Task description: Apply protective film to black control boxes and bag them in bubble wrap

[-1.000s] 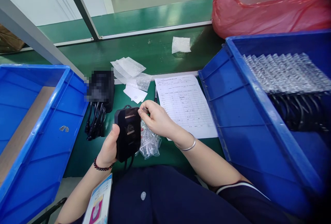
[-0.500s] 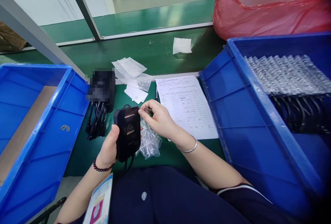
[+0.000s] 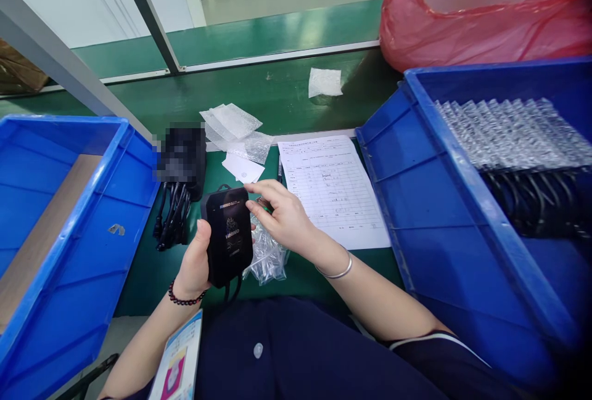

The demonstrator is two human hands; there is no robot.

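Green table point(image 3: 143, 283) is lying under a black box point(image 3: 231, 240), which the left hand point(image 3: 194, 261) is gripping near the table's front edge. The right hand point(image 3: 284, 215) is bending by the box's top corner; I can't tell if it is pinching. Some bare green is showing between the left hand and the left blue bin point(image 3: 113, 203). Blurry squares are hiding part of a black pile point(image 3: 198, 163). That bin is holding a brown board point(image 3: 49, 227); the right blue bin point(image 3: 430, 203), partly cut off, is holding clear wrap point(image 3: 518, 132) and black cords point(image 3: 531, 196)
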